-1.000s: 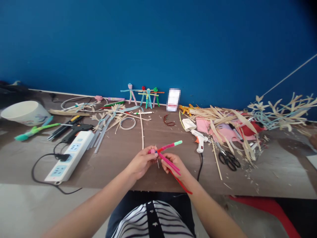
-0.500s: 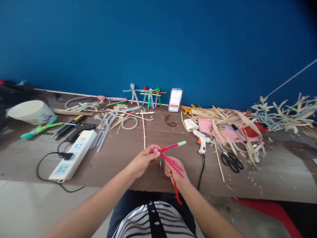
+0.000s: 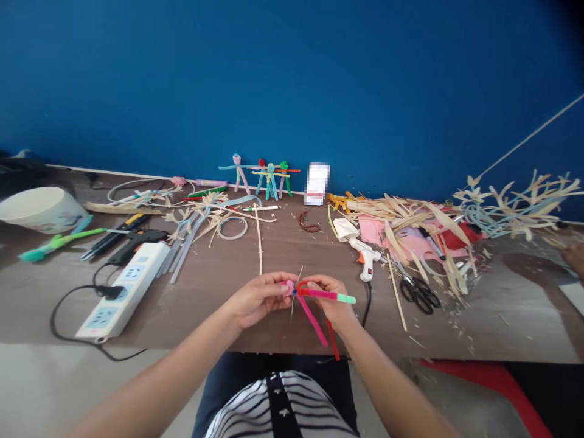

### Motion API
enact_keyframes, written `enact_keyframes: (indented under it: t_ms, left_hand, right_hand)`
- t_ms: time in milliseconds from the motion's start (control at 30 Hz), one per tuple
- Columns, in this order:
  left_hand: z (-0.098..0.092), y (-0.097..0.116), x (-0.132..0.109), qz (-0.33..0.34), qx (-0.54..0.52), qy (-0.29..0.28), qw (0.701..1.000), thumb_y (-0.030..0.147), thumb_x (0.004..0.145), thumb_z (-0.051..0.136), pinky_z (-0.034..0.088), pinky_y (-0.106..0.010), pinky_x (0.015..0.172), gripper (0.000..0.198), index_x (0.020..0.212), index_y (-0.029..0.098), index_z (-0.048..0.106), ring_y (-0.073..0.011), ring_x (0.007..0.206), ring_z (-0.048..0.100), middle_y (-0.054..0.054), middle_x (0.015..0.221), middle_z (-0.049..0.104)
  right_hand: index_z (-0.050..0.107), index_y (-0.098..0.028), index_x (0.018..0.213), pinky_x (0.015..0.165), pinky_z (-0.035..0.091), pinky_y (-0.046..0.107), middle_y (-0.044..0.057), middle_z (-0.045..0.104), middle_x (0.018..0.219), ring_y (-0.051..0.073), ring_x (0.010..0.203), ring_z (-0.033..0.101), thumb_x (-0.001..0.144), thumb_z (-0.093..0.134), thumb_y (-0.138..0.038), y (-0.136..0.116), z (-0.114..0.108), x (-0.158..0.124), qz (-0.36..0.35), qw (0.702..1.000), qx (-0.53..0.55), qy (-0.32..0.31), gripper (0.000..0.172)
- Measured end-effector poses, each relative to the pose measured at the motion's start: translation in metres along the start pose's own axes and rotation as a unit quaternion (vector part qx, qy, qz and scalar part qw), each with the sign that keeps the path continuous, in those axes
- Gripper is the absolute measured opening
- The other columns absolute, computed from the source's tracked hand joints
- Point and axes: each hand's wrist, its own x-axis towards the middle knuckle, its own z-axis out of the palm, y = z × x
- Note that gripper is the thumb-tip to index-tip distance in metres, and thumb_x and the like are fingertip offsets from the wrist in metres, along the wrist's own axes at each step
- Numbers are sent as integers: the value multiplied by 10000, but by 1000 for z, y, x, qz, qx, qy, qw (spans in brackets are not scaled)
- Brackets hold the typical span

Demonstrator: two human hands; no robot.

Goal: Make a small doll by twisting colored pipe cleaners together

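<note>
My left hand (image 3: pixel 255 299) is closed, its thumb and fingers pinching the rolled pink head of a pipe cleaner doll (image 3: pixel 314 322) above the table's front part. Two magenta legs reach out to the right, one ending in mint green. At the doll's neck my right hand (image 3: pixel 336 311) is closed on a red pipe cleaner (image 3: pixel 333 340), whose loose end hangs below the palm. A thin wire sticks out above and below the neck. Part of the red strand is hidden by the fingers.
Several finished pipe cleaner dolls (image 3: pixel 271 182) lean on the blue wall beside a blurred phone (image 3: pixel 316 184). To the right lie a white glue gun (image 3: pixel 366 258), scissors (image 3: pixel 417 293) and dried strips (image 3: pixel 401 210). A power strip (image 3: pixel 125 291) lies left. Another person's hand (image 3: pixel 573 258) shows at far right.
My right hand has risen to the doll's neck with the red pipe cleaner. The mint-tipped leg has swung down to the right. Another person's hand has appeared at the right edge.
</note>
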Motion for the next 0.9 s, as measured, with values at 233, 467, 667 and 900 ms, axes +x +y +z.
enact_keyframes:
  t_ms: [233, 467, 667, 900]
  left_hand:
    - [4, -11, 4, 59, -63, 11, 996, 117, 661, 652, 444, -233, 694, 105, 740, 123, 583, -71, 607, 538, 12, 651, 546]
    - [1, -28, 10, 105, -139, 66, 983, 169, 665, 655, 446, -255, 727, 127, 741, 156, 554, -82, 610, 546, 18, 621, 564]
    - [2, -27, 9, 66, -158, 74, 982, 152, 658, 630, 446, -310, 748, 130, 748, 177, 539, -105, 643, 566, 29, 647, 555]
    - [6, -17, 0, -4, 3, 34, 999, 129, 634, 605, 435, -258, 666, 138, 767, 143, 573, -118, 627, 559, -15, 680, 582]
  right_hand:
    - [558, -154, 679, 306, 178, 169, -92, 394, 338, 30, 278, 282, 613, 664, -363, 12, 4, 6, 123, 980, 137, -77, 243]
    - [523, -162, 727, 303, 197, 150, -94, 419, 373, 18, 279, 295, 646, 656, -363, 30, 17, -5, 108, 964, 223, -99, 254]
    - [565, -181, 933, 295, 202, 159, -97, 419, 355, 30, 270, 285, 640, 659, -356, 37, 20, -6, 61, 974, 217, -28, 354]
    - [650, -148, 832, 333, 265, 167, -35, 529, 465, 34, 337, 355, 660, 636, -349, 25, 4, -3, 45, 996, 78, 4, 265]
